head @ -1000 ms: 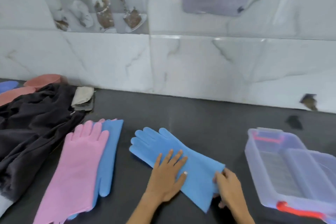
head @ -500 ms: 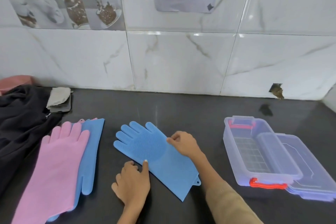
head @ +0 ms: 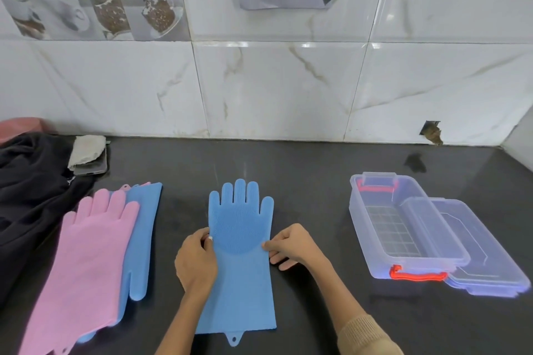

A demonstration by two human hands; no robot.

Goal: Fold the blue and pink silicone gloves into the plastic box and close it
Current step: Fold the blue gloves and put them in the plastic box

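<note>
A blue silicone glove (head: 240, 242) lies flat on the dark counter, fingers pointing to the wall, bristle pad up. My left hand (head: 196, 261) pinches its left edge at the palm. My right hand (head: 291, 245) pinches its right edge. At the left a pink glove (head: 86, 262) lies on top of a second blue glove (head: 141, 239). The clear plastic box (head: 403, 228) with red latches stands open at the right, and its lid (head: 487, 256) leans against its right side.
A black cloth (head: 31, 193) is heaped at the far left, with a phone and a beige rag (head: 88, 153) beside it. The tiled wall (head: 274, 89) closes the back of the counter.
The blue glove has turned from lying diagonally to lying straight, fingers toward the wall. Both hands have shifted to its two side edges. The camera view has panned right.
</note>
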